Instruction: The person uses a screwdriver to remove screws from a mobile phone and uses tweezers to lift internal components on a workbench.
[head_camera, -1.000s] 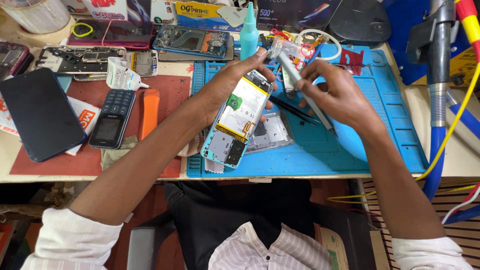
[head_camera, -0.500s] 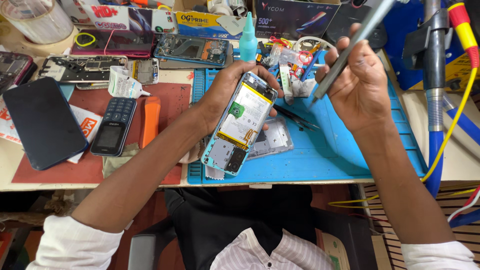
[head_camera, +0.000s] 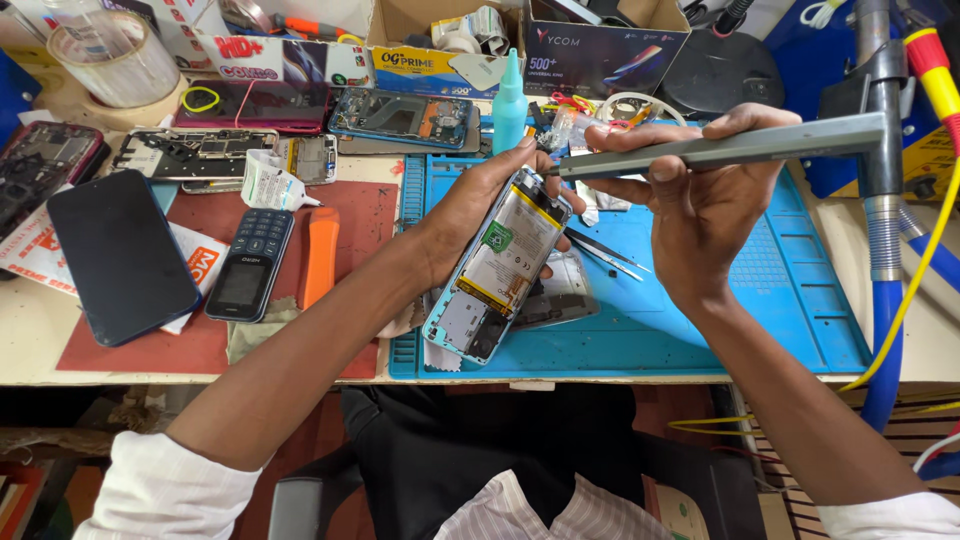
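A person seated at a cluttered worktop (head_camera: 30, 340), seen from above, works on an opened smartphone with a pale teal frame, its back cover off and a silvery battery with a yellow edge exposed (head_camera: 497, 265). The left hand (head_camera: 470, 215) cradles this phone from beneath, fingers wrapped round its far edge and thumb side, clamped on the frame so the open back tilts up toward the face, apparently for a clear view of the top end. The phone hangs just above a blue silicone repair mat with small moulded trays (head_camera: 740, 300), not resting on it.

The right hand (head_camera: 690, 200) pinches a long slim grey metal tool, shaped like a precision screwdriver handle (head_camera: 720, 148), between thumb and fingertips, the fingers closed tight on its shaft. The tool lies nearly level, its narrow tip just beside the left fingertips at the phone's top corner; whether it touches the phone cannot be told.

Below the left fingers, on the mat, lies a dark flat phone part (head_camera: 560, 295), with thin metal tweezers (head_camera: 610, 255) just beside it. Beyond the fingertips stands a teal squeeze bottle with a pointed nozzle (head_camera: 510, 105). Well to the left of the left wrist, on a red mat (head_camera: 200, 350), sit an orange plastic pry tool (head_camera: 320, 255), a small dark keypad phone (head_camera: 250, 265) and a black smartphone lying face down (head_camera: 120, 255). Stripped phone frames (head_camera: 200, 150) line the far edge
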